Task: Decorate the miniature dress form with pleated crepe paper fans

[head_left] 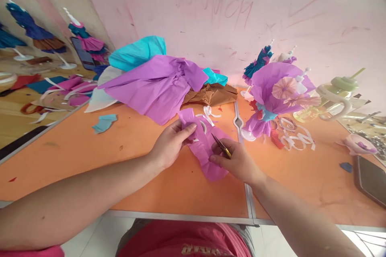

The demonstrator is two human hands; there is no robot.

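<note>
My left hand (171,142) pinches a piece of purple crepe paper (208,164) between thumb and fingers, just above the orange table (144,188). The paper hangs down toward my right hand (238,160), its lower end wide and creased. In that right hand is a pair of small scissors (222,145) with dark pointed blades and a yellowish handle. The blades point up and left, beside the paper; whether they touch it I cannot tell. Just behind the paper shows a white ring like a tape roll (202,126), partly covered.
Behind lie folded purple paper (153,84), turquoise paper (138,53) and brown paper (211,94). A purple-dressed figure (271,88) and a lidded jug (337,96) stand right. White strips (298,138) curl there; a phone (370,178) lies near the edge. A metal seam (249,200) divides the tabletop.
</note>
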